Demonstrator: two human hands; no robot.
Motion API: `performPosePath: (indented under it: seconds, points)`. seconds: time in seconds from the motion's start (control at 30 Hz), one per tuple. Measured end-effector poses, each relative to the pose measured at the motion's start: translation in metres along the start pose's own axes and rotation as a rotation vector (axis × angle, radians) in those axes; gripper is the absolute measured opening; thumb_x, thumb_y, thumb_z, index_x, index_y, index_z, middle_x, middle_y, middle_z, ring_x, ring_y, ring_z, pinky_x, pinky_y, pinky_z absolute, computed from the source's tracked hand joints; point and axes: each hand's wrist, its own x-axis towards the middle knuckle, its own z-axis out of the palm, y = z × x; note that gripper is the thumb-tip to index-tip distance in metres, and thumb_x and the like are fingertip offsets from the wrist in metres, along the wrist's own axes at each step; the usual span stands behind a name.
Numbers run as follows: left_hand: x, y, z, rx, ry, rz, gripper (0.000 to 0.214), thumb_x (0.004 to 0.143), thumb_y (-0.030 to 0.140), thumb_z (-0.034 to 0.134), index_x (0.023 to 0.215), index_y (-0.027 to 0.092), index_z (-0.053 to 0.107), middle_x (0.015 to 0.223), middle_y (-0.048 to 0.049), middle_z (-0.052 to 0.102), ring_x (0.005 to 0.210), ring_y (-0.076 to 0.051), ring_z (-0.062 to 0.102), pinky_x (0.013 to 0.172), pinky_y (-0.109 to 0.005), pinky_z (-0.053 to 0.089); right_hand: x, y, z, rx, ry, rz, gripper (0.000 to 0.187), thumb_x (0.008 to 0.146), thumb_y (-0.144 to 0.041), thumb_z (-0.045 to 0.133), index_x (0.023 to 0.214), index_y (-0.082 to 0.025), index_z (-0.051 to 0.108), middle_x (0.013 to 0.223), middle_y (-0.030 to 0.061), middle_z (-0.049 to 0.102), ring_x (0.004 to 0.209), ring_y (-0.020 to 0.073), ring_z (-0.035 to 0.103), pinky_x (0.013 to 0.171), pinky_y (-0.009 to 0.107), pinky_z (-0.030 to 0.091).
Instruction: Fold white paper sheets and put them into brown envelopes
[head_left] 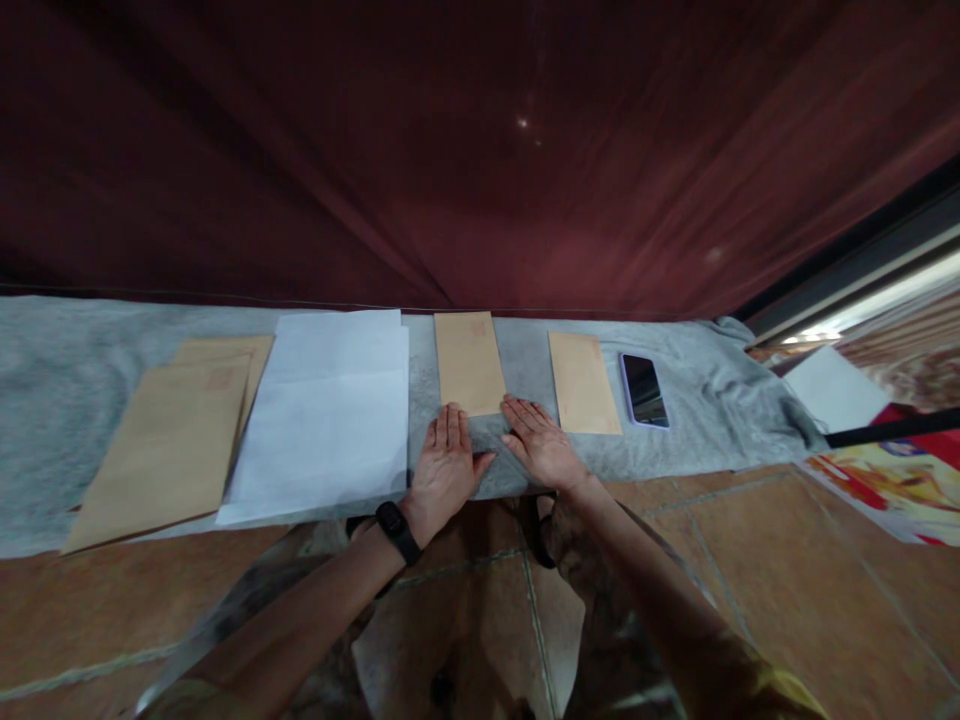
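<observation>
A small brown envelope (469, 360) lies flat in front of me on a grey cloth (705, 390). At its near left corner rest the fingertips of my left hand (448, 462), palm down, with the thumb spread toward the right. My right hand (544, 445) lies flat too, its fingertips at the near right corner of the same envelope. Neither hand grasps anything. Right of my right hand is a second brown envelope (583, 384). Sheets of white paper (322, 420) lie to the left of my left hand.
Several larger brown envelopes (169, 440) overlap at the far left, some reaching past the cloth's near edge. A phone (643, 390) lies to the right. Dark red fabric (450, 150) hangs behind the cloth. A colourful printed box or bag (900, 480) is at the far right above the tiled floor (795, 570).
</observation>
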Motion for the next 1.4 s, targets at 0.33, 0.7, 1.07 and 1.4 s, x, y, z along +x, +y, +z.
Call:
performPosePath:
  seconds: [0.33, 0.7, 1.07, 1.4]
  points:
    - [-0.003, -0.003, 0.000, -0.037, 0.030, -0.050, 0.078, 0.094, 0.050, 0.053, 0.143, -0.011, 0.046, 0.150, -0.0364, 0.044, 0.144, -0.042, 0.042, 0.115, -0.052, 0.038, 0.003, -0.003, -0.003, 0.048, 0.032, 0.011, 0.058, 0.107, -0.045, 0.036, 0.157, -0.017, 0.037, 0.161, 0.0103, 0.039, 0.151, 0.0246, 0.035, 0.125, 0.048, 0.031]
    - [0.002, -0.005, 0.000, -0.033, 0.057, 0.064, 0.062, 0.093, 0.023, 0.042, 0.149, -0.004, 0.042, 0.154, -0.0278, 0.044, 0.145, -0.036, 0.042, 0.119, -0.051, 0.035, 0.024, -0.043, 0.007, 0.179, -0.042, -0.078, 0.057, 0.107, -0.044, 0.034, 0.157, -0.016, 0.038, 0.160, 0.0096, 0.042, 0.150, 0.0198, 0.035, 0.127, 0.043, 0.027]
    - [0.008, -0.006, 0.001, -0.047, 0.003, 0.075, 0.062, 0.095, 0.028, 0.042, 0.148, -0.005, 0.043, 0.152, -0.0273, 0.047, 0.146, -0.034, 0.042, 0.120, -0.047, 0.035, 0.022, -0.042, 0.008, 0.085, -0.004, -0.007, 0.054, 0.107, -0.043, 0.037, 0.154, -0.017, 0.043, 0.159, 0.0096, 0.043, 0.149, 0.0215, 0.038, 0.126, 0.044, 0.028]
    - [0.007, -0.005, 0.001, -0.040, 0.013, 0.039, 0.065, 0.096, 0.037, 0.046, 0.143, -0.007, 0.047, 0.149, -0.0310, 0.049, 0.143, -0.037, 0.045, 0.117, -0.049, 0.037, 0.018, -0.037, 0.011, 0.054, 0.021, 0.057, 0.053, 0.108, -0.043, 0.035, 0.153, -0.017, 0.044, 0.160, 0.0085, 0.042, 0.149, 0.0228, 0.038, 0.124, 0.045, 0.030]
